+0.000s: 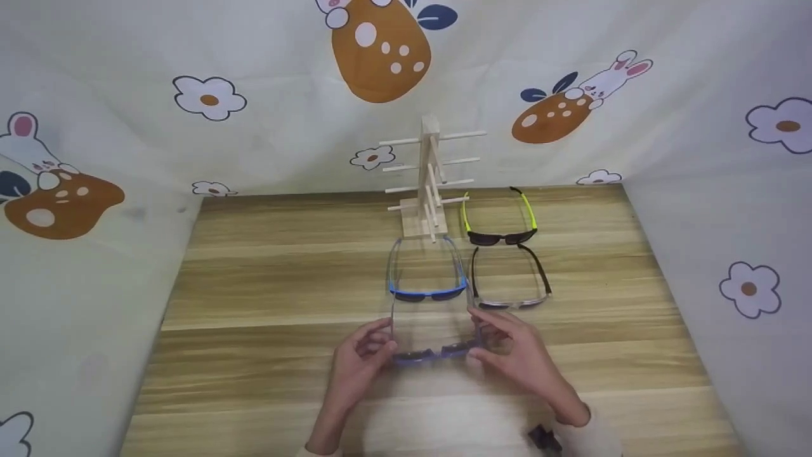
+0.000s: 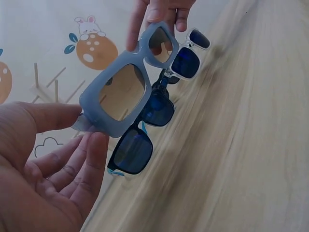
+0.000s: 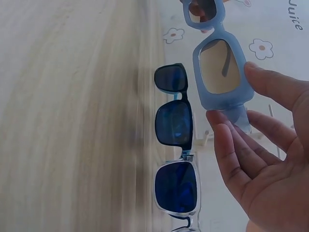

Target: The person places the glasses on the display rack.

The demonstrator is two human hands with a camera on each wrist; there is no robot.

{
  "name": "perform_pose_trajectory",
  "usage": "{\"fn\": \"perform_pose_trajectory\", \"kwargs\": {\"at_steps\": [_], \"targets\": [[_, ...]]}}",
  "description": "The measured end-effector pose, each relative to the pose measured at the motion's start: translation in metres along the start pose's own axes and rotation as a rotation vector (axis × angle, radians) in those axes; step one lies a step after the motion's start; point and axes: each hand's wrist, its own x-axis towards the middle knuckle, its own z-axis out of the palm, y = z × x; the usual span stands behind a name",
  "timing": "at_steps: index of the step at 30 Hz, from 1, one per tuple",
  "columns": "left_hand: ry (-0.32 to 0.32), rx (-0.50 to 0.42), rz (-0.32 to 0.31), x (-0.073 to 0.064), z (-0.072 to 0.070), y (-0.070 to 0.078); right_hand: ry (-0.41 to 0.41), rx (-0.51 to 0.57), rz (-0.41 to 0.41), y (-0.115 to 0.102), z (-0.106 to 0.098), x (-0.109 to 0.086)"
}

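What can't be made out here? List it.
Head: the dark object by the right sleeve, too small and blurred to identify.
Left wrist: the rest of the right hand, cut off by the top edge.
Right wrist: far end of the blue-grey sunglasses, cut off by the top edge.

The held sunglasses [image 2: 140,53] have a milky grey-blue frame and tan-tinted lenses, while the 3 other pairs are a blue-and-black pair [image 1: 427,296], a clear-fronted pair [image 1: 512,304] with deep blue lenses and black temples, and a neon yellow-green pair [image 1: 501,238] with a black front. Tan and brown grain streaks the tabletop [image 1: 273,285]; the off-white cloth [image 1: 285,146] bears white-spotted orange-brown fruits [image 1: 380,60], pink-eared white rabbits [image 1: 599,86] and brown-centred white flowers [image 1: 750,289].
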Motion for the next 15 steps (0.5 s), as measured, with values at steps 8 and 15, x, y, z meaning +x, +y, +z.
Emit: {"fn": "perform_pose_trajectory", "kwargs": {"at_steps": [8,15], "targets": [[0.037,-0.027,0.082,0.008,0.003,0.002,-0.002,0.095,0.06,-0.003,-0.001,0.006],[0.053,-0.092,0.1,0.013,0.009,0.009,0.021,0.145,0.037,-0.003,-0.002,0.013]]}}
